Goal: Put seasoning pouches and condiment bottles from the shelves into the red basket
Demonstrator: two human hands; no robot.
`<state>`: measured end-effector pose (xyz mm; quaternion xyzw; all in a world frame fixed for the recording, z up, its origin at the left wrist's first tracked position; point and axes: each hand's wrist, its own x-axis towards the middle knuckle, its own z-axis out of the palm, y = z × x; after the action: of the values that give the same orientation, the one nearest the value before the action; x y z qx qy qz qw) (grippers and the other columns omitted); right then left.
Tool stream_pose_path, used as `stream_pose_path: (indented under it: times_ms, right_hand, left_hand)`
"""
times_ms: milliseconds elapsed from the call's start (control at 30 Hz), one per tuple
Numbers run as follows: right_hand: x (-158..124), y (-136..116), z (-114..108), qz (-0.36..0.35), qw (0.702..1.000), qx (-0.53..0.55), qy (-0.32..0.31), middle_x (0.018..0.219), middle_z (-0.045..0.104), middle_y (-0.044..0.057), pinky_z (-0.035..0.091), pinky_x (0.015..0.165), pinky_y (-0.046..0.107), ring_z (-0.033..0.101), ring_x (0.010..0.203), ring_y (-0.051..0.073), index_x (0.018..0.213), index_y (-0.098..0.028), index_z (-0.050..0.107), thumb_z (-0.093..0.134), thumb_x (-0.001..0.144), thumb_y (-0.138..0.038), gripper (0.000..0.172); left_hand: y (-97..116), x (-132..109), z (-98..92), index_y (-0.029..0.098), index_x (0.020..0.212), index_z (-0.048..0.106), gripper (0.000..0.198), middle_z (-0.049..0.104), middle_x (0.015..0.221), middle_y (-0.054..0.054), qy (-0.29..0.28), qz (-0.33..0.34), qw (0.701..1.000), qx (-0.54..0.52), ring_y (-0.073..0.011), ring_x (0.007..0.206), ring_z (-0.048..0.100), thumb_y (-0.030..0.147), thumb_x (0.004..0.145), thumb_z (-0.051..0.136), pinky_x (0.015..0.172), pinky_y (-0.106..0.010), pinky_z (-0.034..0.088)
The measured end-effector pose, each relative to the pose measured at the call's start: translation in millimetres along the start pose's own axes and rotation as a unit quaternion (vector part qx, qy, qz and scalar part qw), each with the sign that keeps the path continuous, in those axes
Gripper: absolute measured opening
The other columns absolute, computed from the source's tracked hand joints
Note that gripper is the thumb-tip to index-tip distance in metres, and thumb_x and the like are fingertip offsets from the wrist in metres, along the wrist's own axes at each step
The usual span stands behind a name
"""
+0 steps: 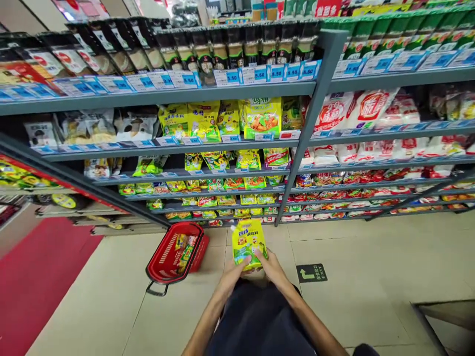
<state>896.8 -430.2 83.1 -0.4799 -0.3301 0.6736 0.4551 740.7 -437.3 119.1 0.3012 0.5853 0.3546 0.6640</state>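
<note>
A yellow and green seasoning pouch (248, 240) is held up in front of my body, its printed face toward me and upside down. My left hand (237, 269) grips its near left corner, thumb on the front. On the near right corner my right hand (266, 262) closes in the same way, fingers hidden behind the pouch. To the left on the floor stands a red shopping basket (158, 262) with a black rim and handle, holding several packets (185, 252).
Grey shelves (260, 90) run across ahead, with black-capped jars (233, 47) on top and yellow bags (262, 116) below. White and red bags (371, 109) fill the right bay. An exit sign (311, 273) marks the tiled floor; a red carpet (48, 282) lies left.
</note>
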Motion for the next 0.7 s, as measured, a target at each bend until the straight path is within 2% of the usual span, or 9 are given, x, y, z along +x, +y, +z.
stream_pose_path:
  times_ms: [67, 133, 200, 267, 333, 400, 533, 700]
  right_hand:
    - [4.3, 13.2, -11.2, 0.043, 0.999, -0.014, -0.009, 0.076, 0.076, 0.005, 0.052, 0.048, 0.029, 0.066, 0.056, 0.018, 0.097, -0.015, 0.070, 0.069, 0.072, -0.078, 0.067]
    - [-2.9, 13.9, -18.8, 0.057, 0.998, -0.016, -0.030, 0.076, 0.076, 0.006, 0.052, 0.047, 0.030, 0.067, 0.056, 0.019, 0.099, -0.014, 0.070, 0.067, 0.075, -0.076, 0.066]
    - [-15.3, 2.8, -22.6, 0.024, 0.999, -0.013, -0.041, 0.089, 0.078, 0.009, 0.056, 0.056, 0.032, 0.071, 0.068, 0.022, 0.106, -0.015, 0.069, 0.070, 0.078, -0.070, 0.061]
    - [-24.3, -12.9, -22.9, -0.018, 0.999, -0.002, -0.046, 0.106, 0.077, 0.009, 0.060, 0.073, 0.036, 0.073, 0.087, 0.025, 0.114, -0.018, 0.066, 0.074, 0.080, -0.062, 0.056]
    - [-26.1, -25.2, -21.0, -0.035, 0.997, -0.002, -0.064, 0.114, 0.076, 0.010, 0.060, 0.086, 0.040, 0.072, 0.099, 0.027, 0.115, -0.019, 0.066, 0.076, 0.080, -0.058, 0.053]
    - [-22.5, -29.9, -18.2, -0.040, 0.995, -0.016, -0.088, 0.114, 0.076, 0.010, 0.059, 0.089, 0.042, 0.071, 0.101, 0.028, 0.113, -0.019, 0.068, 0.076, 0.080, -0.058, 0.052]
    - [-16.8, -21.4, -11.5, -0.041, 0.992, -0.021, -0.118, 0.115, 0.076, 0.010, 0.059, 0.088, 0.041, 0.071, 0.098, 0.027, 0.118, -0.019, 0.068, 0.075, 0.081, -0.059, 0.055]
    - [-19.3, -12.8, 7.3, -0.040, 0.989, -0.030, -0.136, 0.117, 0.075, 0.008, 0.058, 0.089, 0.040, 0.070, 0.101, 0.026, 0.121, -0.020, 0.067, 0.082, 0.075, -0.055, 0.059]
  left_hand:
    - [-16.3, 4.2, 10.4, 0.006, 0.088, 0.077, 0.061, 0.079, 0.083, -0.016, 0.012, -0.027, 0.999, -0.026, -0.0201, 0.065, 0.072, 0.060, 0.061, 0.088, 0.067, -0.031, 0.059]
    - [-18.3, -3.8, 17.4, 0.006, 0.091, 0.077, 0.060, 0.079, 0.084, -0.017, 0.009, -0.030, 0.999, -0.027, -0.0204, 0.065, 0.073, 0.058, 0.064, 0.087, 0.065, -0.030, 0.059]
    - [-7.0, -18.8, 20.0, 0.007, 0.101, 0.077, 0.059, 0.080, 0.093, -0.017, -0.005, 0.008, 1.000, -0.001, -0.0238, 0.074, 0.076, 0.055, 0.068, 0.086, 0.069, -0.031, 0.060]
    - [10.0, -32.5, 18.7, 0.010, 0.110, 0.075, 0.058, 0.079, 0.106, -0.016, -0.015, 0.059, 0.998, 0.030, -0.0279, 0.092, 0.076, 0.050, 0.070, 0.087, 0.081, -0.034, 0.061]
    - [23.4, -39.0, 15.0, 0.011, 0.114, 0.074, 0.059, 0.078, 0.116, -0.015, -0.022, 0.083, 0.995, 0.047, -0.0308, 0.106, 0.074, 0.045, 0.069, 0.089, 0.095, -0.038, 0.059]
    - [28.0, -38.2, 10.8, 0.011, 0.114, 0.074, 0.059, 0.077, 0.118, -0.016, -0.012, 0.083, 0.995, 0.045, -0.0330, 0.110, 0.073, 0.045, 0.068, 0.089, 0.099, -0.042, 0.057]
    - [20.5, -33.1, 0.8, 0.008, 0.115, 0.073, 0.060, 0.076, 0.117, -0.018, 0.042, 0.070, 0.996, 0.023, -0.0340, 0.105, 0.074, 0.048, 0.072, 0.086, 0.097, -0.046, 0.059]
    - [23.6, -36.1, -31.3, 0.008, 0.113, 0.074, 0.060, 0.078, 0.113, -0.018, 0.019, 0.052, 0.998, 0.025, -0.0338, 0.100, 0.075, 0.046, 0.068, 0.088, 0.092, -0.044, 0.061]
